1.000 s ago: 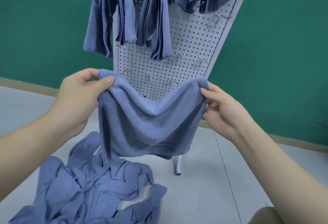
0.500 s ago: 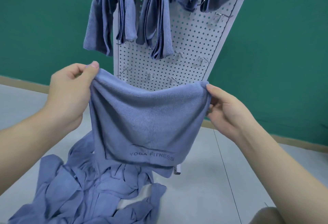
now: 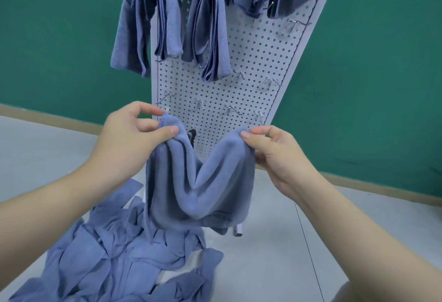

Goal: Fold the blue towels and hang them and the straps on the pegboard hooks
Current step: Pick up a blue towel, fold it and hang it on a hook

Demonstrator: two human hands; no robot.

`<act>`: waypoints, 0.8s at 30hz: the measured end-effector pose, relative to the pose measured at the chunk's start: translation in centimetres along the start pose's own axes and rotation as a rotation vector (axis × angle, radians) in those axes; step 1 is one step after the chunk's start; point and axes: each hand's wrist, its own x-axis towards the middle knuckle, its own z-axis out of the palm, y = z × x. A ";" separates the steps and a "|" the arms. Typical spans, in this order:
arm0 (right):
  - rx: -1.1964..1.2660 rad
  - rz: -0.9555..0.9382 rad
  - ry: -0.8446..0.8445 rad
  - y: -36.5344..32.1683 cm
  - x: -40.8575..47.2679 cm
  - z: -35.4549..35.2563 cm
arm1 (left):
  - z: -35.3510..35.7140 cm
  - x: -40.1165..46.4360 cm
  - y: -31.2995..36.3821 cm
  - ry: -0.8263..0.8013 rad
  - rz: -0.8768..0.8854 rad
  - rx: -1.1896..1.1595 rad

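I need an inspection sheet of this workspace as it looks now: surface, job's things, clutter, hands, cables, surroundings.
Surface: grey floor, seam line on the right.
Job's things: held towel sagging in a V between both hands; folded towels hanging on the white pegboard; several hooks bare; straps cannot be told.
Clutter: loose towel pile on the floor, lower left.
Hands: left hand and right hand each pinch a top corner.
Cables: nothing seen.
Surroundings: green wall, tan baseboard.

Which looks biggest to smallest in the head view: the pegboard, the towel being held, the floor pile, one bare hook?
1. Pegboard
2. Floor pile, partly cut off
3. Held towel, nearer the camera, so unsure against the pile
4. Bare hook
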 end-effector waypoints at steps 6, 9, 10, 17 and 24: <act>-0.058 0.052 -0.162 0.2 -1.1 1.8 | 0.5 -0.4 -0.5 0.021 0.013 0.001; -0.026 0.076 -0.194 0.4 -1.7 2.9 | 0.6 -0.5 -0.5 0.039 0.002 -0.011; -0.016 0.080 -0.202 0.4 -1.9 3.2 | 0.8 -0.7 -0.5 0.036 0.005 -0.014; 0.079 0.156 -0.245 0.6 -2.9 5.4 | 2.0 -1.7 -0.9 -0.064 0.020 -0.046; 0.131 0.208 -0.214 0.3 -3.2 5.8 | 2.3 -2.1 -0.3 -0.081 0.045 -0.079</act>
